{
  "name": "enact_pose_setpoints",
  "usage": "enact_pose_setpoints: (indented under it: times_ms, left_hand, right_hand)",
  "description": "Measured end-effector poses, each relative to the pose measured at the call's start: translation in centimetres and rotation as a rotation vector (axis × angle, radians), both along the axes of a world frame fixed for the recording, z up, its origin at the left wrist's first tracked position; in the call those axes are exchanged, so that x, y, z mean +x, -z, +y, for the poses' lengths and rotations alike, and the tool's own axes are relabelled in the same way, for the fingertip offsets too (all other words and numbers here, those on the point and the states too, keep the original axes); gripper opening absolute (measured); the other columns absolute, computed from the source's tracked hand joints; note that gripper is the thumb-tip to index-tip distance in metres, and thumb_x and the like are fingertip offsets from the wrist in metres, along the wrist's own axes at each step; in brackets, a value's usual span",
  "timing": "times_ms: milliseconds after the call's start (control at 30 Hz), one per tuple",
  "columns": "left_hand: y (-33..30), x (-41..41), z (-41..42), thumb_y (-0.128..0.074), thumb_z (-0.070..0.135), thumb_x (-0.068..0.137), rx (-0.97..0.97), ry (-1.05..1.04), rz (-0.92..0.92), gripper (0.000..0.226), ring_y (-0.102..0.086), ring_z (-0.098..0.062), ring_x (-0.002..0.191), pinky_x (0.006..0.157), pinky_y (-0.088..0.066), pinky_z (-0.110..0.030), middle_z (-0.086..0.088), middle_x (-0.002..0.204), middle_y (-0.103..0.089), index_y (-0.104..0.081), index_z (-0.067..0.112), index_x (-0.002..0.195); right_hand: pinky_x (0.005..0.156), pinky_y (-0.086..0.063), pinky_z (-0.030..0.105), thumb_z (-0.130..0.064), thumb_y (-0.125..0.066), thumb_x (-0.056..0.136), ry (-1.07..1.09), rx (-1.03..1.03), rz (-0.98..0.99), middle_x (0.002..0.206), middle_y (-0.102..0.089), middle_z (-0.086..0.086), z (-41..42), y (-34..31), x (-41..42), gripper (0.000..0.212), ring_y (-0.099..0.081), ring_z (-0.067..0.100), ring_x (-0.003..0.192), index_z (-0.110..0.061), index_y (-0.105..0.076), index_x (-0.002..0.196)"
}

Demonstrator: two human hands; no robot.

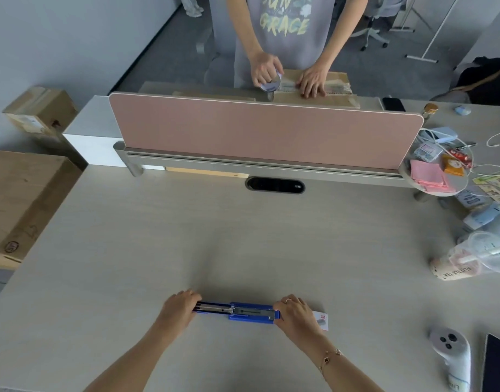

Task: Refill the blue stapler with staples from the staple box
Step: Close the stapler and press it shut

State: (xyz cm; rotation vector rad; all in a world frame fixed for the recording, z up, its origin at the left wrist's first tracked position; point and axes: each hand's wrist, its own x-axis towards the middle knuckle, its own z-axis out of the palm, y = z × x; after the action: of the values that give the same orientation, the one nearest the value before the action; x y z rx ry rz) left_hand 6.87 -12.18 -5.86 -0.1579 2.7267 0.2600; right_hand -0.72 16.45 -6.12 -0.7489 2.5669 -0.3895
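The blue stapler (240, 312) lies flat on the pale desk (243, 236), opened out full length with its metal staple channel facing up. My left hand (179, 306) holds the stapler's left end. My right hand (295, 314) grips its right end. A small white staple box (321, 321) with red print lies just right of my right hand, partly hidden under it. I cannot see whether any staples lie in the channel.
A white controller (452, 355) and a dark tablet edge (497, 363) lie at the near right. Plastic cups (469, 258), packets and cables crowd the right side. A pink divider (265, 131) spans the desk's back; behind it a person tapes a cardboard box (339, 91). Cartons stand at the left.
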Motion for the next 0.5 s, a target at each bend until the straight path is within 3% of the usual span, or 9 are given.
enact_pose_setpoints:
  times_ms: [33, 100, 233, 400, 500]
  left_hand:
    - [-0.2, 0.0, 0.1, -0.068, 0.012, 0.076, 0.013, -0.006, -0.008, 0.022, -0.063, -0.025, 0.088, 0.071, -0.050, -0.032, -0.005, 0.093, -0.067, -0.064, 0.017, 0.096]
    - [-0.7, 0.1, -0.2, -0.059, 0.012, 0.082, 0.099, -0.043, -0.015, 0.021, -0.061, -0.025, 0.093, 0.072, -0.046, -0.030, -0.004, 0.098, -0.065, -0.060, 0.017, 0.102]
    - [-2.4, 0.2, -0.9, -0.060, 0.015, 0.078, 0.240, -0.087, 0.001, 0.015, -0.057, -0.017, 0.075, 0.065, -0.044, -0.029, 0.006, 0.083, -0.057, -0.059, 0.024, 0.090]
    - [-4.1, -0.2, -0.7, -0.063, 0.015, 0.074, 0.312, -0.026, 0.083, 0.013, -0.056, -0.014, 0.071, 0.067, -0.049, -0.031, 0.004, 0.082, -0.058, -0.059, 0.023, 0.084]
    - [-4.7, -0.5, -0.1, -0.066, 0.012, 0.074, 0.368, -0.005, 0.081, 0.016, -0.052, -0.006, 0.067, 0.063, -0.044, -0.018, 0.002, 0.082, -0.058, -0.059, 0.022, 0.083]
  right_hand:
    - [0.087, -0.038, 0.029, -0.017, -0.056, 0.084, 0.003, 0.007, 0.002, 0.105, -0.064, 0.006, -0.1, 0.0, 0.0, 0.022, -0.050, 0.022, 0.105, -0.014, -0.062, 0.105]
    - [0.087, -0.039, 0.029, -0.017, -0.056, 0.086, 0.021, 0.019, 0.007, 0.107, -0.063, 0.007, -0.3, 0.0, -0.1, 0.019, -0.050, 0.022, 0.105, -0.013, -0.062, 0.104]
    - [0.087, -0.039, 0.028, -0.019, -0.056, 0.088, 0.051, 0.019, 0.004, 0.109, -0.061, 0.006, -0.3, -0.1, 0.1, 0.017, -0.049, 0.021, 0.104, -0.013, -0.061, 0.103]
    - [0.079, -0.039, 0.025, -0.018, -0.056, 0.088, 0.100, -0.017, -0.004, 0.105, -0.062, 0.005, -0.5, -0.4, 0.6, 0.014, -0.050, 0.021, 0.102, -0.013, -0.062, 0.100]
    - [0.075, -0.036, 0.023, -0.019, -0.058, 0.088, 0.117, -0.040, -0.014, 0.106, -0.062, 0.005, -0.5, -0.5, 0.6, 0.014, -0.051, 0.021, 0.102, -0.014, -0.063, 0.100]
